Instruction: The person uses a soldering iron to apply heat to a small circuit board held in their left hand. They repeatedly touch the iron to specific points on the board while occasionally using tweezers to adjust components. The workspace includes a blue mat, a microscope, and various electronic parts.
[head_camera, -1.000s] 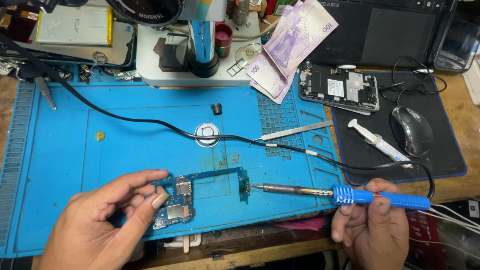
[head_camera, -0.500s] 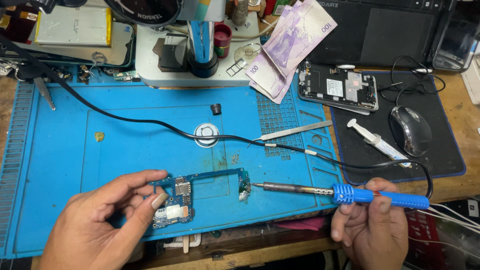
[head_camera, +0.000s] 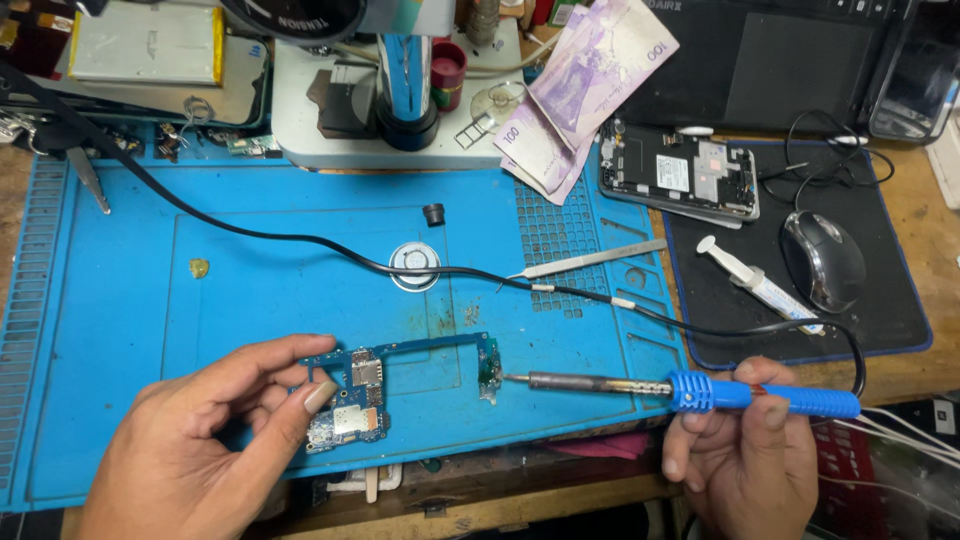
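A wooden workbench (head_camera: 925, 215) fills my view, most of it covered by a blue silicone repair mat (head_camera: 250, 290) with a black mouse pad (head_camera: 745, 310) just beside it. On the blue mat I see a blue circuit board (head_camera: 400, 385), a black cable (head_camera: 300, 238) snaking across, metal tweezers (head_camera: 590, 260), a round metal disc (head_camera: 415, 266) and a small black cap (head_camera: 433, 213). A microscope base (head_camera: 385, 125) stands at the mat's far edge. On the black pad lie an opened phone (head_camera: 680, 168), a syringe (head_camera: 755, 285) and a mouse (head_camera: 824, 258); banknotes (head_camera: 585, 90) lie beside the phone.
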